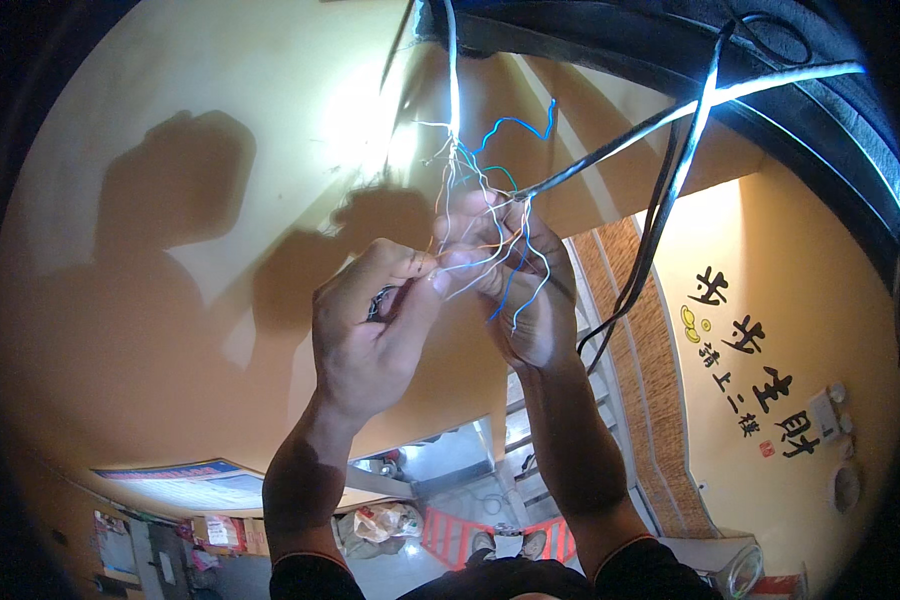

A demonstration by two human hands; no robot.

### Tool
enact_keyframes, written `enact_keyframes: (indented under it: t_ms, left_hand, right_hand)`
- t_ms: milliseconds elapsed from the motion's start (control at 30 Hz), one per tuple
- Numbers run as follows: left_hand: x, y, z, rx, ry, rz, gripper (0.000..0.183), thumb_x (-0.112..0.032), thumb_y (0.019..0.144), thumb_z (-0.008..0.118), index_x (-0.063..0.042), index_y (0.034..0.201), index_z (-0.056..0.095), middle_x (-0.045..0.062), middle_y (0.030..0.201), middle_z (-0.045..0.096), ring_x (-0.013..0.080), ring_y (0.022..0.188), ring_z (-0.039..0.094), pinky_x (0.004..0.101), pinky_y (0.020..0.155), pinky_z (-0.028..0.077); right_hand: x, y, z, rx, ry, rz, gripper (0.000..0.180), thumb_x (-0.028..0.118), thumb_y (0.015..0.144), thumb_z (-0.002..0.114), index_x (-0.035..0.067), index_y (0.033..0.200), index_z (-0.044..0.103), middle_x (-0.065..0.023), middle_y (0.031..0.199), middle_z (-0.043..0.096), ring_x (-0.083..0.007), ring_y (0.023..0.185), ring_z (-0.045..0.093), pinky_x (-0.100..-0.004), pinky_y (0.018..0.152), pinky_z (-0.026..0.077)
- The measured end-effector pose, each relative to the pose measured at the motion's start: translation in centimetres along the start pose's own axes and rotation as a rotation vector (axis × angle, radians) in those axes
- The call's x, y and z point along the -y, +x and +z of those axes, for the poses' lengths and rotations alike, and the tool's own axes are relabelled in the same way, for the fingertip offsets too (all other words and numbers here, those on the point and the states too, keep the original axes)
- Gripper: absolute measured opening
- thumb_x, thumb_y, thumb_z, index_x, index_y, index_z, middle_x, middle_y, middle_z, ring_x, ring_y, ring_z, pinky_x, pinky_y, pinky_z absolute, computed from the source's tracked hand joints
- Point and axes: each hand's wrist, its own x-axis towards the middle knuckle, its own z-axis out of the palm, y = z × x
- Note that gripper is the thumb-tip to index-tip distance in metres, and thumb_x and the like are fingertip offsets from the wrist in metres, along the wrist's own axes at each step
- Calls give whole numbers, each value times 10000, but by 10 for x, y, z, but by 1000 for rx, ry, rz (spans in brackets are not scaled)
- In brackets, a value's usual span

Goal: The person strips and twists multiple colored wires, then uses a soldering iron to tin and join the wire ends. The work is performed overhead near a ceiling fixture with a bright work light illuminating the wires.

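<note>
A white cable (453, 75) hangs from above, its jacket stripped and thin coloured wires fanning from its end. From the upper right, a black cable (607, 141) reaches my right hand (532, 292), where its stripped end splays into blue, white and orange wires (546, 274). Right thumb and fingers grip these strands just below the cable's end. My left hand (375, 337) pinches thin wire ends between thumb and forefinger, close to the right fingertips. Something dark and shiny shows inside the left palm, too hidden to name. One loose blue wire (511, 118) bends up and to the right.
Dark beams (607, 37) run overhead, with more black cables (652, 225) hanging at the right. A yellow wall (157, 375) stands close at the left. Far below are stairs (607, 420), a wall with large writing (754, 360), cardboard boxes (225, 534) and red-striped floor marking (446, 536).
</note>
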Motion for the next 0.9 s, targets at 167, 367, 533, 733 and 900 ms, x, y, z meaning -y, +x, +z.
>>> enact_keyframes:
  t_ms: [167, 367, 533, 733, 900]
  left_hand:
    - [3, 6, 2, 54, -508, -279, 122, -52, 923, 682, -50, 895, 563, -41, 692, 494, 25, 567, 396, 216, 505, 291]
    - [15, 31, -1, 260, -991, -730, 82, -98, 914, 596, -66, 905, 521, -34, 664, 409, 35, 449, 275, 223, 420, 178]
    - [20, 36, 2, 293, -1120, -833, 109, -137, 905, 598, -55, 902, 528, -14, 680, 427, 41, 432, 279, 223, 394, 197]
    - [26, 38, 6, 360, -1206, -856, 124, -158, 922, 584, -50, 899, 527, -12, 674, 426, 39, 421, 280, 227, 382, 199]
    - [23, 37, 11, 331, -1113, -749, 93, -131, 942, 586, -55, 918, 538, -18, 682, 445, 36, 428, 291, 223, 394, 195]
  right_hand:
    - [2, -3, -3, 11, 9, 2, 320, 13, 902, 718, 13, 1205, 616, -132, 1130, 691, -211, 1046, 685, -343, 899, 573]
    - [-4, 12, -24, -50, -44, -106, 219, 66, 953, 693, 9, 1159, 644, -108, 1090, 707, -166, 942, 698, -275, 810, 552]
    - [-3, 15, -34, 49, -4, -40, 166, 114, 971, 684, 37, 1117, 664, -80, 1064, 660, -151, 954, 647, -299, 826, 540]
    - [-5, 9, -35, -126, -29, -61, 149, 50, 931, 716, 23, 1060, 645, -113, 1006, 721, -143, 814, 713, -216, 626, 545]
    - [-4, 10, -40, -140, 2, -73, 152, 57, 929, 721, 27, 1053, 638, -122, 1002, 725, -153, 805, 716, -212, 644, 554]
